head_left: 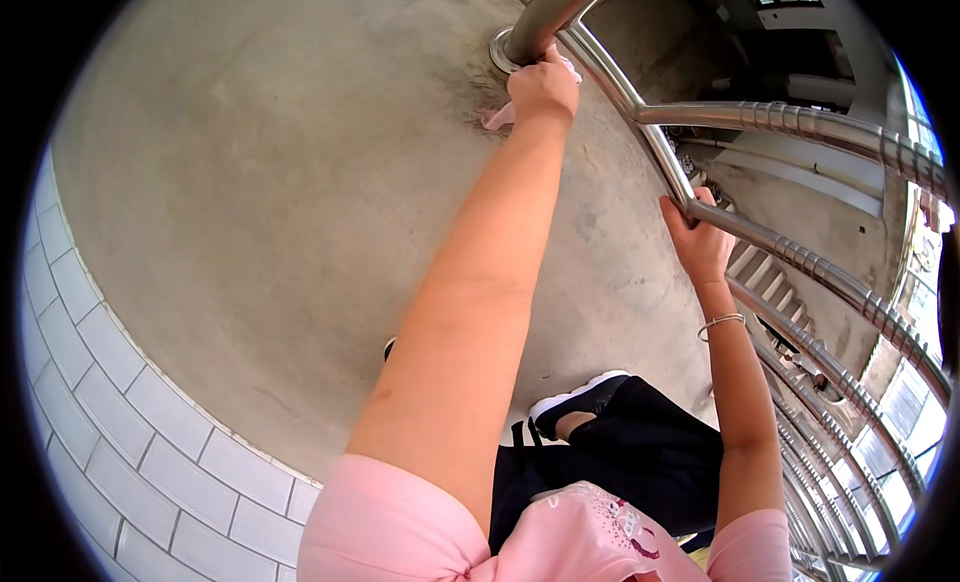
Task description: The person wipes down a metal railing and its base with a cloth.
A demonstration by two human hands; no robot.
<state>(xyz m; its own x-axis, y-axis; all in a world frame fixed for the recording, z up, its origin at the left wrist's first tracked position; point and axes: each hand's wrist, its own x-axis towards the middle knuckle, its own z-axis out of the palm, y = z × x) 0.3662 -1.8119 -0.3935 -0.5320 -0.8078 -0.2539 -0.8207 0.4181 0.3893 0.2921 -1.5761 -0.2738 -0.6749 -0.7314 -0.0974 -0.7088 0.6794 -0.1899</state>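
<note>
My left hand (543, 87) reaches far forward, closed around a pale pink cloth (497, 117) at the foot of a thick metal post (545, 20). One end of the cloth hangs out on the near side of the hand, close to the floor; the rest is mostly covered by my fingers. A round metal flange (499, 52) surrounds the base of the post. My right hand (702, 244) is wrapped around the lower rail of the metal railing (765, 240), near a joint in the bars. A thin bracelet is on that wrist.
Bare concrete floor (260, 202) spreads ahead and left, edged by a white tiled wall (150, 442). Ribbed metal bars run along my right. Beyond them, a staircase (770, 282) lies lower down. My foot in a black shoe (580, 402) is below me.
</note>
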